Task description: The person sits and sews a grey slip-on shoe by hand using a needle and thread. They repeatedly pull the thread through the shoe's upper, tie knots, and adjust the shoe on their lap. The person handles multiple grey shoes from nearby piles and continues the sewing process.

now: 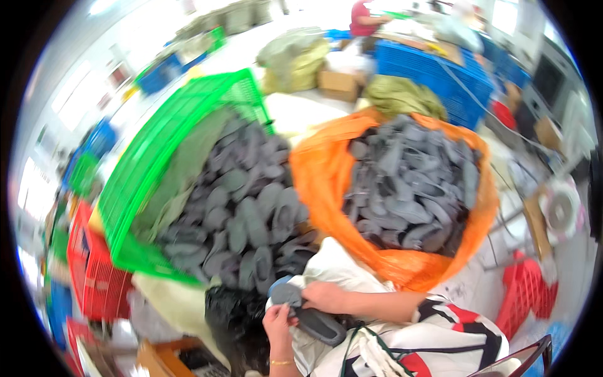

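Over my lap I hold a grey slipper (321, 327), its dark footbed tilted toward the lower right and its rounded grey end at the upper left. My left hand (278, 321) pinches its edge near that rounded end. From the other side my right hand (324, 296) is closed on its middle; some of those fingers are hidden. Ahead of my hands, a heap of similar grey slippers (250, 220) spills from a tipped green crate (147, 147). To the right, an orange sack (320, 182) stands full of more grey pieces (411, 182).
A black plastic bag (235, 311) lies just left of my hands. Red crates (100, 270) stand at the left, with a red basket (526, 286) at the right. Farther back are a cardboard box (339, 86), blue crates (427, 78) and a person in red (364, 19).
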A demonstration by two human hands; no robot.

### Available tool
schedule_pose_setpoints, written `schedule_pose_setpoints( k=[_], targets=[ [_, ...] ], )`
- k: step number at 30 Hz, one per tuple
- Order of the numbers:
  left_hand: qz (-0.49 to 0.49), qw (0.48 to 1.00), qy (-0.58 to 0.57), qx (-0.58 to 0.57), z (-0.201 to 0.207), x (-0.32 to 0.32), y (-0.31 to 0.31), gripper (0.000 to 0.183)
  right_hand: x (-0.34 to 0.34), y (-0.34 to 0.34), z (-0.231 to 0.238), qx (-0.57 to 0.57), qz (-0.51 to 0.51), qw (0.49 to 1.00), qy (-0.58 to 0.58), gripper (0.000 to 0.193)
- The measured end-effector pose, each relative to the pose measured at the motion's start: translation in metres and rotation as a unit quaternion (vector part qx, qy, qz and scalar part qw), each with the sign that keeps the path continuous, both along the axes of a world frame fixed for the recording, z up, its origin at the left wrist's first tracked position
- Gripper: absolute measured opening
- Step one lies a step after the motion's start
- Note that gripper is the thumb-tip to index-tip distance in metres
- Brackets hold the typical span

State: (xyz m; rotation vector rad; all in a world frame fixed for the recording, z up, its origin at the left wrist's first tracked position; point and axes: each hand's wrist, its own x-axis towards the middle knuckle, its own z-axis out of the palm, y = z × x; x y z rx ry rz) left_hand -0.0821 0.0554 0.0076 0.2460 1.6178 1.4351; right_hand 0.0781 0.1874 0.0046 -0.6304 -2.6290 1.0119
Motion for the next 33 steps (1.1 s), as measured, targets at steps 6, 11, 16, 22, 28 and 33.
schedule_pose_setpoints(
  k=[6,11,16,22,28,33],
  targets=[
    [-0.002,1.0,0.003,0.021,-0.003,0.005,0.005,0.014,0.003,0.013,-0.023,0.144,0.049,0.988,-0.003,0.022],
    [0.007,1.0,0.012,0.015,-0.002,0.005,0.005,0.014,0.004,0.02,-0.021,0.19,0.092,0.975,-0.067,0.014],
    [0.015,1.0,0.007,0.022,-0.003,0.004,0.004,0.015,-0.007,0.035,-0.017,0.162,-0.014,0.982,-0.093,0.013],
    [-0.004,1.0,0.011,0.02,-0.011,-0.001,0.002,0.014,-0.034,0.026,-0.004,-0.343,-0.212,0.867,0.294,0.026],
    [0.021,1.0,0.009,0.017,-0.008,0.0,0.001,0.013,-0.044,-0.01,-0.005,-0.783,-0.178,0.479,0.355,0.025],
    [0.046,0.999,0.01,0.021,-0.012,0.0,0.008,0.012,-0.013,-0.017,-0.017,-0.79,-0.151,0.467,0.368,0.032]
  ],
)
